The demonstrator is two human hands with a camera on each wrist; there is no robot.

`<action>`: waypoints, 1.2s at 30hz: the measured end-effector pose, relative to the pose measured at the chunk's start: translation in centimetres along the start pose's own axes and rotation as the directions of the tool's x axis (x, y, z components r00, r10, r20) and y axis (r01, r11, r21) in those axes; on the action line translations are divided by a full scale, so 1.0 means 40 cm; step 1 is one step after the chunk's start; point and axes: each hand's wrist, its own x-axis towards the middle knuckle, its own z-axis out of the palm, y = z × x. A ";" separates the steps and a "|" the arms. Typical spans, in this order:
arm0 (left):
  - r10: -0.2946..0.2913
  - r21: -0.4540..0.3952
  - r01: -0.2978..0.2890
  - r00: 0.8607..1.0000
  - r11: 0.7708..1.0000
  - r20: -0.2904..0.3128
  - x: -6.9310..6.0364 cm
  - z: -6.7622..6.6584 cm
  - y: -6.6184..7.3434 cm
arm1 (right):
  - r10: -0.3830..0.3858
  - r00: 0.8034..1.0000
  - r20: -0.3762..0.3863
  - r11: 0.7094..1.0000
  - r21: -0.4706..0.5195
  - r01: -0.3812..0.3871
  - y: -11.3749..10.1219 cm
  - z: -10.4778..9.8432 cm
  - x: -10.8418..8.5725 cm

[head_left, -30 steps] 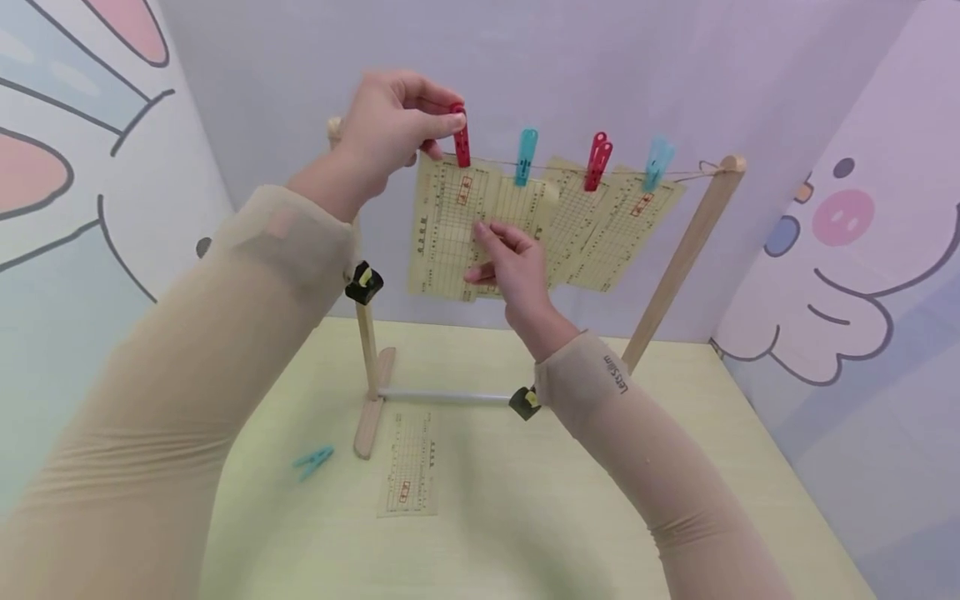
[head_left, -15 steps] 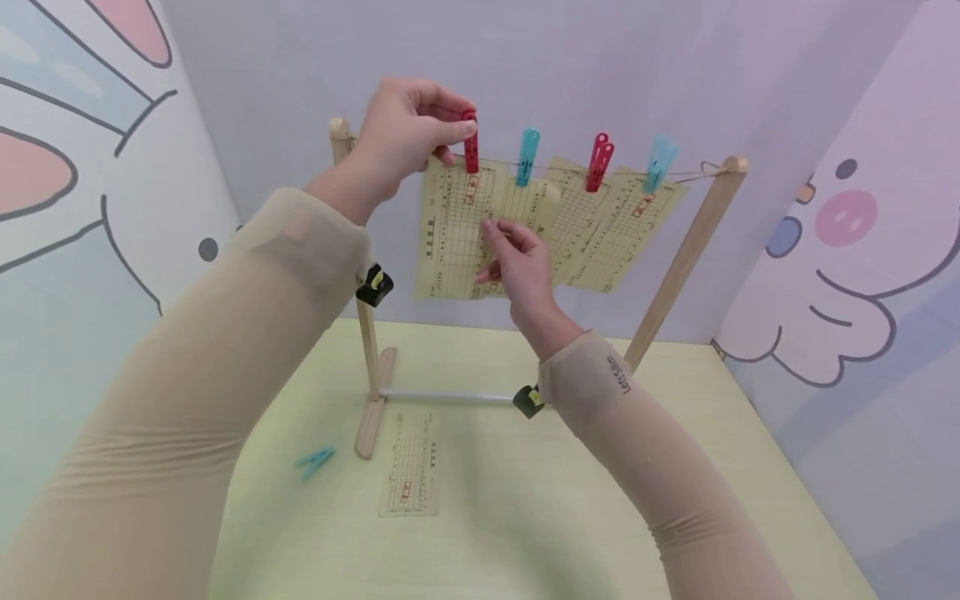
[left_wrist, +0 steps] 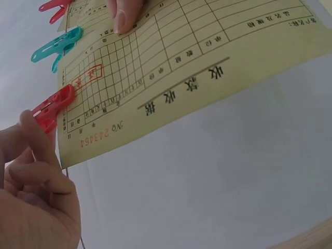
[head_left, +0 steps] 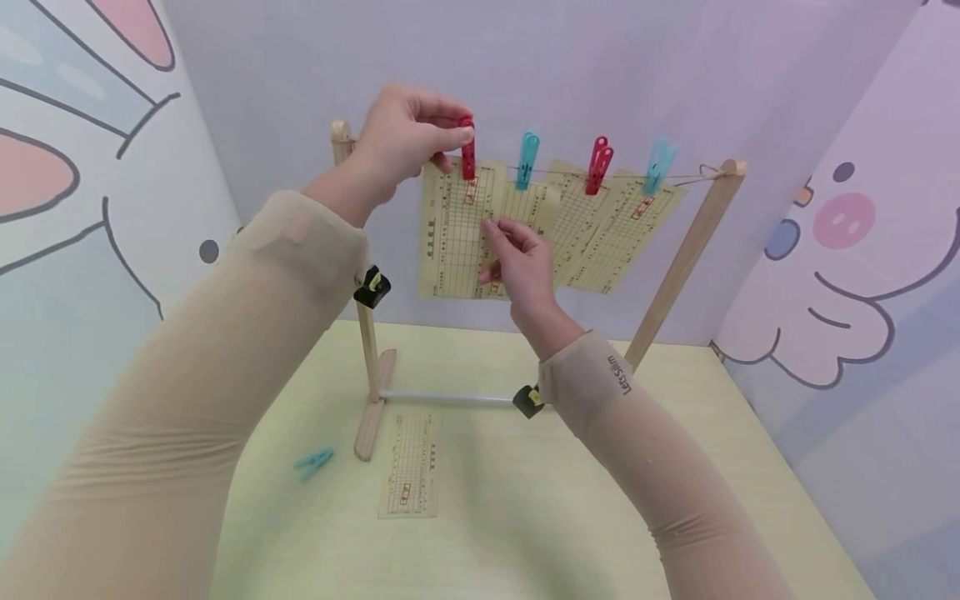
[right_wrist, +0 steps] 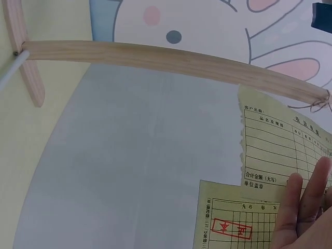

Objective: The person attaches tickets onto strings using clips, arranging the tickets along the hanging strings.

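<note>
In the head view my left hand (head_left: 408,137) pinches a red clothespin (head_left: 468,154) by its upper end. The clothespin's lower end sits over the top edge of a yellowish printed receipt (head_left: 447,242), at the string (head_left: 566,172). My right hand (head_left: 528,267) pinches this receipt by its right edge, thumb on the front; its fingers behind are mostly hidden. In the left wrist view, the thumb (left_wrist: 124,18) lies on the printed face. A second receipt (head_left: 522,202) hangs just right, partly covered, under a teal clothespin (head_left: 527,161).
Farther right, more receipts (head_left: 611,242) hang from a red clothespin (head_left: 598,167) and a light blue one (head_left: 659,165). The string runs between wooden posts (head_left: 678,271). On the table (head_left: 480,533) lie another receipt (head_left: 408,467) and a loose teal clothespin (head_left: 315,462).
My left hand and the red clothespin have shifted slightly right and down. The gripped receipt has moved a little right, and my right hand with it. The table items stay put.
</note>
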 end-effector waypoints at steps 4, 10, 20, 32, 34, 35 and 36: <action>0.008 0.085 -0.010 1.000 0.996 0.030 -0.001 0.005 0.001 | -0.001 1.000 -0.006 1.000 -0.007 0.001 0.002 0.000 0.002; -0.021 0.236 0.003 0.997 0.972 0.076 -0.002 0.007 0.005 | 0.007 1.000 -0.009 1.000 -0.018 -0.007 0.004 0.000 0.000; -0.051 0.280 0.022 0.994 0.960 0.096 -0.003 -0.003 0.008 | 0.016 1.000 0.006 1.000 -0.004 -0.016 0.007 -0.003 -0.012; -0.065 0.299 0.029 0.992 0.954 0.109 -0.011 -0.016 0.017 | 0.042 0.998 0.038 0.999 -0.036 -0.041 0.024 -0.027 -0.039; -0.056 0.289 0.023 0.993 0.957 0.105 -0.012 -0.020 0.014 | 0.061 0.998 0.033 0.997 -0.044 -0.059 0.033 -0.033 -0.044; -0.051 0.281 0.020 0.993 0.960 0.104 -0.012 -0.022 0.012 | 0.066 0.997 0.033 0.997 -0.048 -0.064 0.037 -0.037 -0.047; -0.045 0.277 0.016 0.994 0.961 0.100 -0.013 -0.023 0.011 | 0.068 0.997 0.035 0.996 -0.052 -0.066 0.041 -0.040 -0.049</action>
